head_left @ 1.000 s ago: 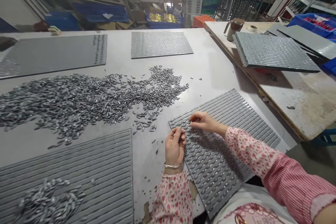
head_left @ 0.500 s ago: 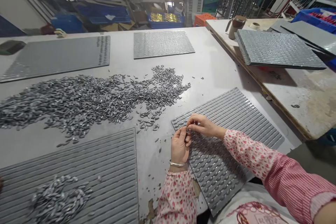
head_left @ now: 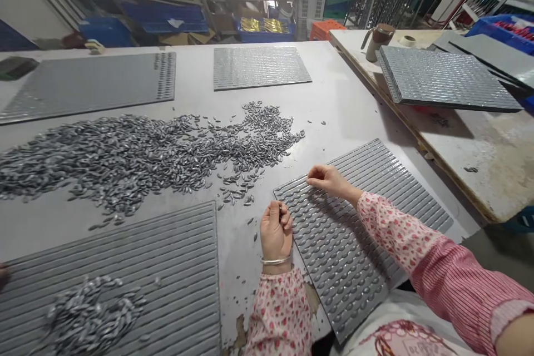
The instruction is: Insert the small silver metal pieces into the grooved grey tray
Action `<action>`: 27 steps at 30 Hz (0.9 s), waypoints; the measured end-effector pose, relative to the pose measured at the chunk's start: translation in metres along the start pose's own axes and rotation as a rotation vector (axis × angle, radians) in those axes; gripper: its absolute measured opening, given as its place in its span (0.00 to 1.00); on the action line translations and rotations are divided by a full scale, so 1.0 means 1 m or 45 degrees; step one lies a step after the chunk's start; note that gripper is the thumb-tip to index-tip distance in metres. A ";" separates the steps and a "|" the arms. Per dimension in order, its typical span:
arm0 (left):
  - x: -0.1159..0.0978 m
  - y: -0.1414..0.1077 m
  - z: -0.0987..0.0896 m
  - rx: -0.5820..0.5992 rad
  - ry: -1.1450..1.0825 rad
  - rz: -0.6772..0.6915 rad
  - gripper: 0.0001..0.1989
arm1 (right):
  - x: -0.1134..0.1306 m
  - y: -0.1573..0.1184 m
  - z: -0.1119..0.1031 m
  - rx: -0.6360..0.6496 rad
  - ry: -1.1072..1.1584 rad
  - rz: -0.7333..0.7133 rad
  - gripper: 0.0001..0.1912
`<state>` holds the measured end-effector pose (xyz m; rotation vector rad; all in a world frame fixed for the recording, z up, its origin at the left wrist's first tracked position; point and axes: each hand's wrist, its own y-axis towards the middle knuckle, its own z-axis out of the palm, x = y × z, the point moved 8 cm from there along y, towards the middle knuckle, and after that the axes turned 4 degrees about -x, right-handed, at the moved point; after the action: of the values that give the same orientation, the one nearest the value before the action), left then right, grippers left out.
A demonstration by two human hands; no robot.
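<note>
A grey ribbed board (head_left: 392, 178) lies at an angle before me, its near part lined with rows of shiny grey oval pieces and its far part showing bare ridges. Over its left far portion, my right hand (head_left: 327, 179) is closed in a pinch; whatever the fingertips hold is hidden. Beside the board's left edge, my left hand (head_left: 275, 229) is curled shut with small dark grey pieces showing between the thumb and fingers. A wide heap of loose grey oval pieces (head_left: 137, 156) spreads across the table to the left.
Another ribbed board (head_left: 179, 250) lies at front left with a small pile of pieces (head_left: 95, 311); part of another person's hand (head_left: 3, 276) shows at its edge. Two more boards (head_left: 258, 68) (head_left: 100, 83) lie at the back. Stacked boards (head_left: 446, 75) and a cup (head_left: 379, 41) occupy the right table.
My hands have come apart. The right moved up and right over the board, and the left drew back left, off the board's edge.
</note>
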<state>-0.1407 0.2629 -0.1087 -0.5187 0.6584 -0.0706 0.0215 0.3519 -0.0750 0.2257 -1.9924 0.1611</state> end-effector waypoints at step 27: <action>0.005 0.002 -0.008 -0.100 0.137 0.021 0.15 | 0.013 0.013 0.022 0.206 -0.840 -0.069 0.04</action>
<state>-0.1415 0.2600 -0.1174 -0.5883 0.7726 -0.0577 -0.0061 0.3584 -0.0725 0.4850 -2.6266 0.2347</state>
